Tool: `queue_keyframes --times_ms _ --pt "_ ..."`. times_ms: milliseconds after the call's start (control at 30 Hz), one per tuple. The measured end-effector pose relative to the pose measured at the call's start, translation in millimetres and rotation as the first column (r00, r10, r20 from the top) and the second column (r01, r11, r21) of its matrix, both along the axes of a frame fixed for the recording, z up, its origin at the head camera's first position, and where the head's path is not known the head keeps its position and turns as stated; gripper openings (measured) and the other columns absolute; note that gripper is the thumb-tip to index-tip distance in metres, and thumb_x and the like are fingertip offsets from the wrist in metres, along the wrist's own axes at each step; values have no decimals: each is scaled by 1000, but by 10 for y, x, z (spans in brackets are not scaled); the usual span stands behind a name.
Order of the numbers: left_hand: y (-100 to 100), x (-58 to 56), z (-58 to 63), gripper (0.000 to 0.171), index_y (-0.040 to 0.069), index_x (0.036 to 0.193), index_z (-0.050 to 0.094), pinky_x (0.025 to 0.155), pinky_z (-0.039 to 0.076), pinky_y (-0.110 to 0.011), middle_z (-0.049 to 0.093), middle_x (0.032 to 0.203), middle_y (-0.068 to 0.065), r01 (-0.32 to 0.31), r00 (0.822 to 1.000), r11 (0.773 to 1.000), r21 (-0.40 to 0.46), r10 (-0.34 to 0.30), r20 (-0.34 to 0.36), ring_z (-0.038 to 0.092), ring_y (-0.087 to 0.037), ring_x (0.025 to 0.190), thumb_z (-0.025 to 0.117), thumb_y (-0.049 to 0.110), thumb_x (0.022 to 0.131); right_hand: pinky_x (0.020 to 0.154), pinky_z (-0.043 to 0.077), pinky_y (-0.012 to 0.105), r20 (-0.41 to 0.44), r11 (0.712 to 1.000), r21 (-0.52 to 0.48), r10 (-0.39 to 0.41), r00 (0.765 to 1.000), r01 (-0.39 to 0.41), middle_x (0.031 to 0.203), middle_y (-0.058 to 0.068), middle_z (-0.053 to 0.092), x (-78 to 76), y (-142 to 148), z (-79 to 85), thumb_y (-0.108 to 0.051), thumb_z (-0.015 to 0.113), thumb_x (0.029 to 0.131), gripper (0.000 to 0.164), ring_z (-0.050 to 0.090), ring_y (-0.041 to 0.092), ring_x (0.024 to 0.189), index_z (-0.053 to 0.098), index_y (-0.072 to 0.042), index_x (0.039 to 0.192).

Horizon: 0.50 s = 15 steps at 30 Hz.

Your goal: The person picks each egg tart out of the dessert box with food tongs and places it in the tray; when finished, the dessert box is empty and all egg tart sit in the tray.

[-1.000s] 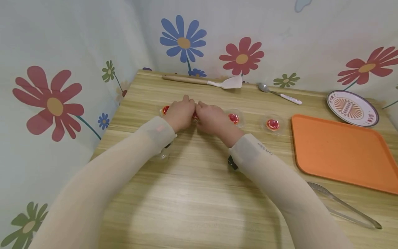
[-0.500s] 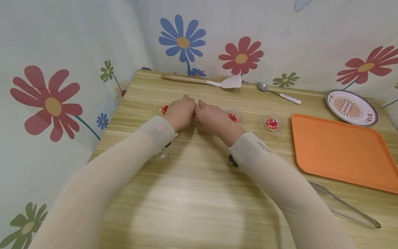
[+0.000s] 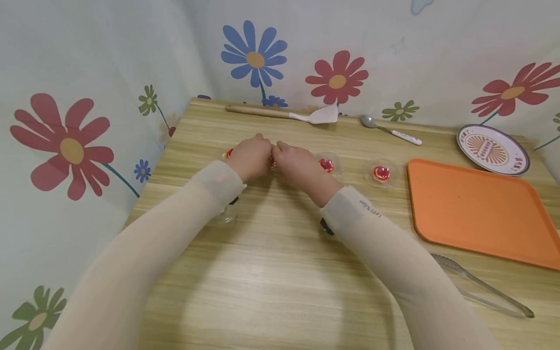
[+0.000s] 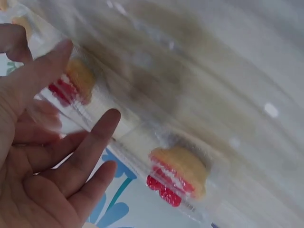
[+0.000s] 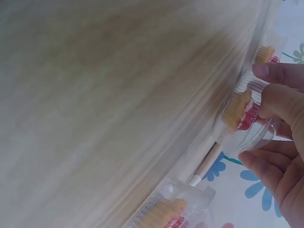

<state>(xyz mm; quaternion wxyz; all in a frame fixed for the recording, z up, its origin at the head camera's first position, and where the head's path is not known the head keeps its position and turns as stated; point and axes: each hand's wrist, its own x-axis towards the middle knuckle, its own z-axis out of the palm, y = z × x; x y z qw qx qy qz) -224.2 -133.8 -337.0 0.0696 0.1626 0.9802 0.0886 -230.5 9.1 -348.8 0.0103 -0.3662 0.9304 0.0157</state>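
Note:
A clear plastic cup holding a small red-topped tart (image 5: 240, 109) is between my two hands, mostly hidden by them in the head view. My right hand (image 3: 302, 170) grips this cup with thumb and fingers, as the right wrist view shows. Fingertips of my left hand (image 3: 251, 158) meet the right hand's there; in the left wrist view its thumb (image 4: 50, 61) and index hold the cup's side, the other fingers spread loosely. A second cupped tart (image 4: 178, 173) sits just left of the left hand. To the right stand two more, one near (image 3: 326, 165) and one farther (image 3: 382, 173).
Behind the hands lies a white spatula with a wooden handle (image 3: 258, 112), then a spoon (image 3: 407, 137). An orange tray (image 3: 477, 209), a patterned plate (image 3: 492, 149) and metal tongs (image 3: 485, 287) are on the right. A clear plastic piece (image 3: 228, 214) lies below the left wrist.
Both hands stay together at the same cup with barely any movement. The head view has shifted slightly.

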Motion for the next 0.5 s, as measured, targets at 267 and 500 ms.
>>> queue_keyframes --times_ms 267,500 --pt "-55 -74 56 29 2 102 70 87 50 -46 64 103 -15 27 995 1000 5 -28 95 55 -28 93 77 23 83 99 49 47 97 999 1 -38 995 38 151 22 41 -21 12 39 -18 68 93 65 58 37 122 40 -2 150" --pt "-53 -72 67 57 -2 125 63 98 48 -48 56 126 -22 -45 990 998 52 38 138 58 -32 103 80 33 82 107 43 46 152 996 -49 -66 986 75 155 19 37 -41 39 70 -23 69 94 69 50 34 132 38 -4 152"
